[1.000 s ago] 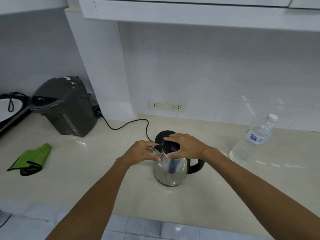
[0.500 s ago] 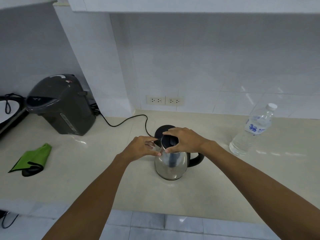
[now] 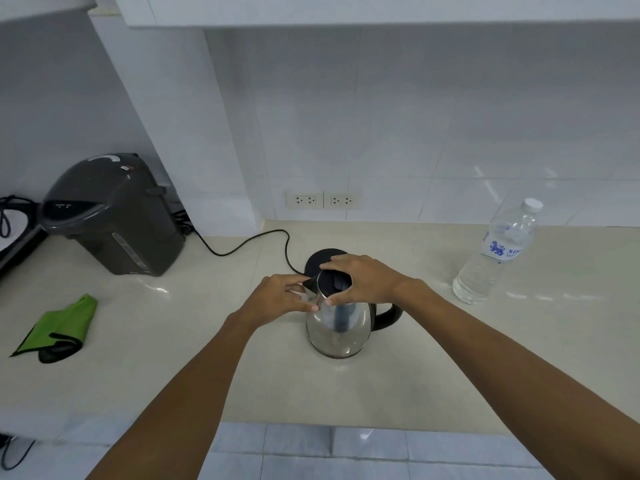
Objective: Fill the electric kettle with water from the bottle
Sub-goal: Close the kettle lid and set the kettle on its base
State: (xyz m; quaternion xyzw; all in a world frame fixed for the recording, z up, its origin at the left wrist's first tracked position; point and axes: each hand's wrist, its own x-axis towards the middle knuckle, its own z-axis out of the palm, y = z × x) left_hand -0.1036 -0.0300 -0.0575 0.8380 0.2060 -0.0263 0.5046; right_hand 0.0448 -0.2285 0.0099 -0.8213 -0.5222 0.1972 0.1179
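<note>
A steel electric kettle (image 3: 337,332) with a black handle stands on the pale counter (image 3: 207,368), just in front of its round black base (image 3: 320,259). My right hand (image 3: 363,280) curls over the kettle's top, fingers and thumb around the black lid (image 3: 334,284). My left hand (image 3: 280,299) presses against the kettle's upper left side by the spout. A clear water bottle (image 3: 495,256) with a white cap and blue label stands upright at the right, apart from both hands.
A dark grey hot-water dispenser (image 3: 110,216) sits at the back left, a black cord (image 3: 242,244) running from there to the kettle base. A green cloth (image 3: 59,329) lies at the left. Wall sockets (image 3: 322,200) are behind. The counter's front edge is near.
Both hands stay on the kettle's top; the right fingers have shifted slightly around the lid. The view has tilted a little.
</note>
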